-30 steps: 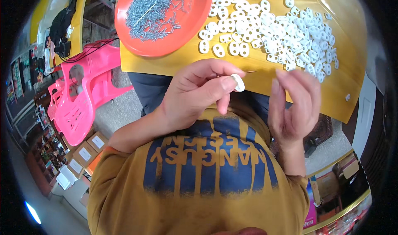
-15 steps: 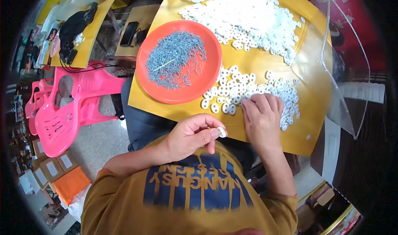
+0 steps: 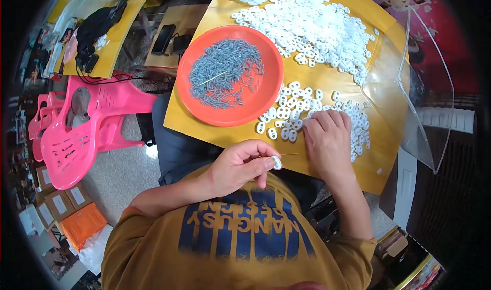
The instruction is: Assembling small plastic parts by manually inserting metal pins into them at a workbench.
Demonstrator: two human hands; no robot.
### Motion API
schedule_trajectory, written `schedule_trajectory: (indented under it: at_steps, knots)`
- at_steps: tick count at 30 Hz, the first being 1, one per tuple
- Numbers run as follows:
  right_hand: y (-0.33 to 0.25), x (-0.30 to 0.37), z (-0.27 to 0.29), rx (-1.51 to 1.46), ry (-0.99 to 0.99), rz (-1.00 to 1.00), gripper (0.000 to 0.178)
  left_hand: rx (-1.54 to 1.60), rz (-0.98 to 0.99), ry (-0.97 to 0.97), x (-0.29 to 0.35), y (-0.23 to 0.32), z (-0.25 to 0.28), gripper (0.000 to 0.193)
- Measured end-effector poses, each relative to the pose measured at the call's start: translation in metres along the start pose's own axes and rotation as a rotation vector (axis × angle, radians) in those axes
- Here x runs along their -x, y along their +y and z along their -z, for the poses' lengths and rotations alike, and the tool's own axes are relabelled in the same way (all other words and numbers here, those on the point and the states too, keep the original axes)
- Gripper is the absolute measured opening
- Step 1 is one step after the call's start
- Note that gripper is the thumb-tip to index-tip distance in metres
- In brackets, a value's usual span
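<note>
Between thumb and fingers of my left hand (image 3: 240, 170) is a small white oval plastic piece (image 3: 276, 162), held just in front of the table's near edge. A thin needle-like stick (image 3: 290, 154) shows beside it, pointing right; I cannot tell whether it touches the hand. My right hand (image 3: 330, 141) rests with bent, closed fingers on the nearer spread of white two-holed plastic pieces (image 3: 294, 106). Its fingertips are hidden among them. To the left of these pieces stands a round red plastic tray (image 3: 263, 103) heaped with small grey screw-like parts (image 3: 225, 65), a pale stick lying across them.
A larger heap of white pieces (image 3: 317, 29) covers the far side of the yellow table (image 3: 204, 129). Clear plastic sheeting (image 3: 404, 85) hangs at the right edge. Pink plastic chairs (image 3: 76, 147) stand left, with cardboard boxes (image 3: 59, 203) behind them.
The whole view has shifted slightly, so the table and tray sit a little further right. My left hand keeps its white piece; my right hand stays at the nearer pieces.
</note>
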State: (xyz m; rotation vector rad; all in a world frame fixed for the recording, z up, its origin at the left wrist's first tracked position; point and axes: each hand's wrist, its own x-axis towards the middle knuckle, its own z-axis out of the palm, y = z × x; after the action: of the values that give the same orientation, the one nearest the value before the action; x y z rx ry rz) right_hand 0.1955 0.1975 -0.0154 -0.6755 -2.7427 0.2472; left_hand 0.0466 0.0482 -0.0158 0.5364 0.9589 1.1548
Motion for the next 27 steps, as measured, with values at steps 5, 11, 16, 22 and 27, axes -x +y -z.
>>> schedule_trajectory:
  at_steps: [5, 11, 16, 22, 27]
  knots:
    - [-0.004, 0.003, 0.0, 0.046, -0.034, -0.014, 0.01, -0.015, -0.022, 0.011, 0.004, 0.0, 0.0, 0.017]
    - [-0.003, -0.003, 0.001, 0.051, -0.053, 0.008, 0.011, -0.37, -0.05, 0.221, 0.0, -0.003, 0.008, 0.015]
    - [-0.002, -0.007, -0.004, 0.146, -0.071, 0.109, 0.011, -0.672, -0.158, 0.333, -0.007, -0.008, 0.013, 0.019]
    - [0.001, -0.007, -0.007, 0.061, 0.048, 0.123, 0.015, -1.007, -0.222, 0.345, -0.018, -0.013, 0.012, 0.013]
    - [-0.002, -0.001, 0.002, -0.148, 0.189, 0.008, 0.011, -1.19, -0.324, 0.349, -0.019, -0.017, 0.013, 0.014]
